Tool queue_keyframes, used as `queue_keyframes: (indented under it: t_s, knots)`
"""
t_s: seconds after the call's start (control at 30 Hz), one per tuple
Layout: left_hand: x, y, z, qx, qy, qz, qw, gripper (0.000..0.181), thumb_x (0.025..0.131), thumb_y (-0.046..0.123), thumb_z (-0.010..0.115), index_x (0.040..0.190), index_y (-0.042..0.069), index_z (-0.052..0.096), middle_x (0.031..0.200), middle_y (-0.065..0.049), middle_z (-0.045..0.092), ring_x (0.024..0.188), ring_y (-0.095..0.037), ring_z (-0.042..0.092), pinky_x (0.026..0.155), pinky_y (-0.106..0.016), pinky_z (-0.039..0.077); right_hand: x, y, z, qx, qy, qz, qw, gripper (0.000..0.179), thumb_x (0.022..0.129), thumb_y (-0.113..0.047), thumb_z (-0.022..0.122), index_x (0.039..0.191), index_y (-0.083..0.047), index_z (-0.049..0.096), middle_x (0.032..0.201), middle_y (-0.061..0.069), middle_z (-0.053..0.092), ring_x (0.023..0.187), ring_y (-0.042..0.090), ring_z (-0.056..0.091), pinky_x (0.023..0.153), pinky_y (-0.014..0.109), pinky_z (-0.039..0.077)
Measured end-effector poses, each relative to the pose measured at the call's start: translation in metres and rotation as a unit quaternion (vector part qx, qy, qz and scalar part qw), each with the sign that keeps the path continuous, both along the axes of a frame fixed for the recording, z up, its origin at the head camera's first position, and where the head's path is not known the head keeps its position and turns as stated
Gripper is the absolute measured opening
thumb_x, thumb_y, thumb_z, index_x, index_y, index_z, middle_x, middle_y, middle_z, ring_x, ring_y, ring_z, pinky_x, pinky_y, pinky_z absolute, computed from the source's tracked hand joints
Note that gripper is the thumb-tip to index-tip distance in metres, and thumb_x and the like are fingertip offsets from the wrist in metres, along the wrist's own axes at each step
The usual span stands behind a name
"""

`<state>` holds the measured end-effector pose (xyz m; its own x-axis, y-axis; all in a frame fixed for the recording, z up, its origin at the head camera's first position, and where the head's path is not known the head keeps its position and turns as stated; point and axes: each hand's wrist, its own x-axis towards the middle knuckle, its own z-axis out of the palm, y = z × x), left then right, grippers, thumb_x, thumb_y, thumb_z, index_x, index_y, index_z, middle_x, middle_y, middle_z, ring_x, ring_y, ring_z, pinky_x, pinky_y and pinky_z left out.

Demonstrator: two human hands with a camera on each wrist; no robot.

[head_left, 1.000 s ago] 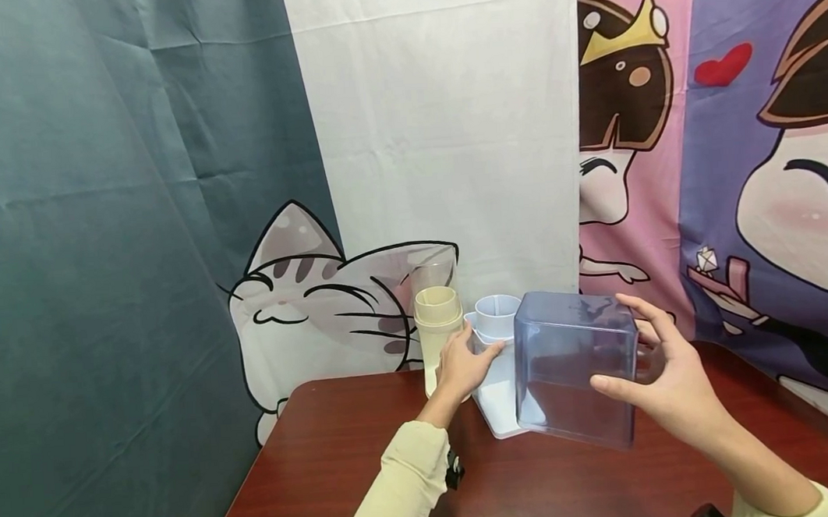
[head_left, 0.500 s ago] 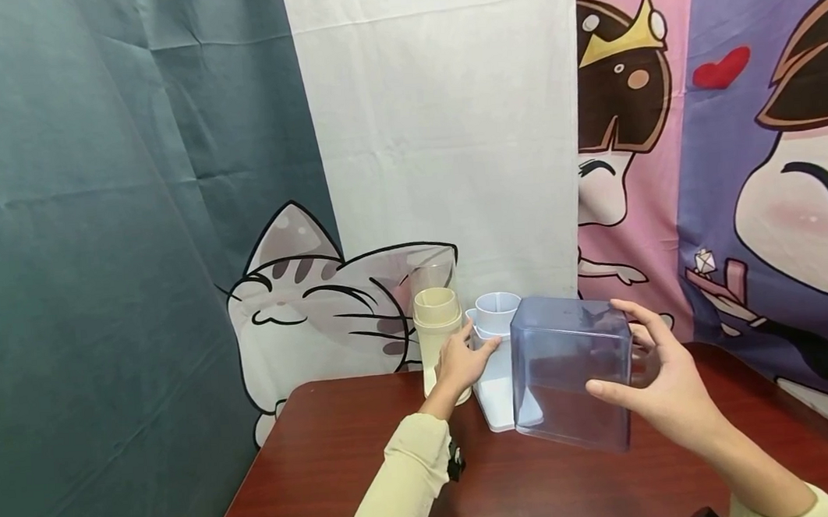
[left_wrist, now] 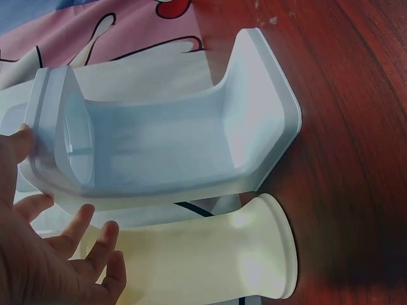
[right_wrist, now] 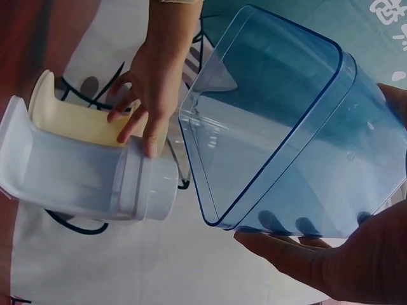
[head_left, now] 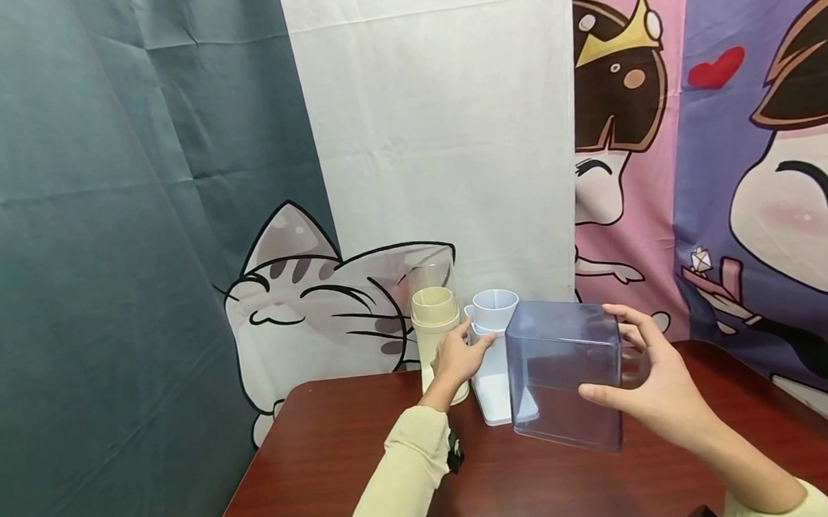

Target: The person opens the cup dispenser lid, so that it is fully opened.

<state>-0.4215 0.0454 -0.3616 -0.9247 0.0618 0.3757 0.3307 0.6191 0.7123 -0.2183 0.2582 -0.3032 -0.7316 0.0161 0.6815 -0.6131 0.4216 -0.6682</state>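
Note:
My left hand [head_left: 457, 358] holds the light blue dispenser stand [head_left: 492, 387] by its upper collar, thumb in front and index finger at the side. In the left wrist view the stand [left_wrist: 159, 143] shows its hollow body and flat foot. My right hand [head_left: 662, 378] grips a clear blue square container [head_left: 564, 383] from the right, raised in front of the stand's right side. In the right wrist view the container [right_wrist: 280, 127] is see-through, with its rim facing the stand. It stays apart from the stand's round top ring [right_wrist: 162, 187].
Close at the left of the blue stand is a cream dispenser stand [head_left: 432, 343] with a clear cylinder [head_left: 429, 275] above it. Both are near the back of the red-brown table [head_left: 340, 450]. A printed cloth backdrop [head_left: 435, 132] hangs directly behind.
My right hand has shifted slightly left and down with the container. The blue stand has moved slightly back under my left hand, which keeps its hold.

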Motion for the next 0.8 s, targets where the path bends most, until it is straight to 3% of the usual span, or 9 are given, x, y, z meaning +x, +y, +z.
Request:
queue_keyframes:
  t_s: [0.27, 0.67, 0.8]
  knots:
    - [-0.003, 0.002, 0.000, -0.016, 0.012, 0.013, 0.9997, 0.065, 0.086, 0.060, 0.065, 0.142, 0.029, 0.056, 0.135, -0.001, 0.062, 0.118, -0.033, 0.059, 0.086, -0.058, 0.045, -0.005, 0.002, -0.006, 0.003, -0.002, 0.005, 1.0000, 0.099, 0.064, 0.010, 0.087, 0.145, -0.011, 0.033, 0.121, -0.006, 0.055, 0.102, 0.001, 0.062, 0.072, 0.022, 0.056]
    - [-0.008, 0.005, -0.001, -0.027, 0.021, 0.020, 0.9992, 0.064, 0.088, 0.059, 0.064, 0.143, 0.027, 0.056, 0.125, -0.001, 0.068, 0.115, -0.030, 0.061, 0.086, -0.057, 0.045, -0.015, 0.003, -0.018, 0.052, -0.018, -0.032, 0.9980, 0.097, 0.065, -0.006, 0.091, 0.145, -0.016, 0.038, 0.123, 0.005, 0.052, 0.106, 0.002, 0.053, 0.082, 0.015, 0.048]
    - [-0.010, 0.006, -0.001, -0.026, 0.021, 0.020, 0.9992, 0.063, 0.089, 0.058, 0.063, 0.143, 0.027, 0.056, 0.121, 0.001, 0.070, 0.113, -0.028, 0.063, 0.085, -0.052, 0.049, -0.021, 0.002, -0.024, 0.069, -0.022, -0.046, 0.9964, 0.094, 0.065, -0.010, 0.092, 0.144, -0.017, 0.041, 0.121, 0.006, 0.053, 0.102, 0.006, 0.053, 0.080, 0.021, 0.049]
